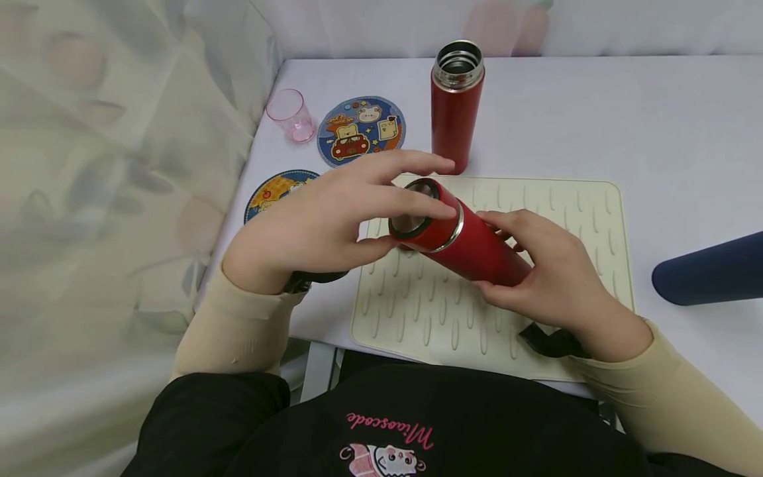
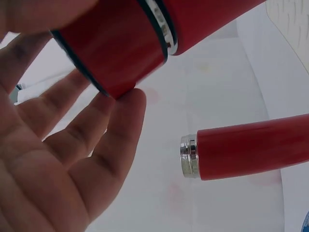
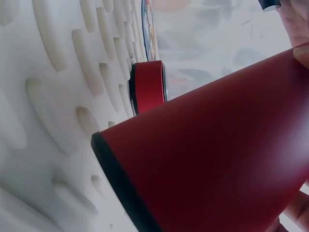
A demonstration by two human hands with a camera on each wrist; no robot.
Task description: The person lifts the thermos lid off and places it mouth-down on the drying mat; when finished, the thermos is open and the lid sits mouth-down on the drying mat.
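My right hand (image 1: 539, 278) grips a red thermos (image 1: 483, 255) around its lower body, tilted above the cream mat with its top toward the left. My left hand (image 1: 334, 215) holds the thermos cap (image 1: 441, 228), fingers over one side and thumb on the other. In the left wrist view, fingertips meet the edge of the red cap (image 2: 113, 48), and a silver ring shows between cap and body. A second red thermos (image 1: 456, 122) stands upright and uncapped behind the mat. A loose red cap (image 3: 148, 87) sits on the mat, mostly hidden by the held thermos from above.
The ridged cream mat (image 1: 417, 324) lies at the table's front. To the left are two round cartoon coasters, one blue (image 1: 381, 142) and one orange (image 1: 268, 192), and a pink glass (image 1: 292, 119). A dark blue bottle (image 1: 709, 271) lies at the right.
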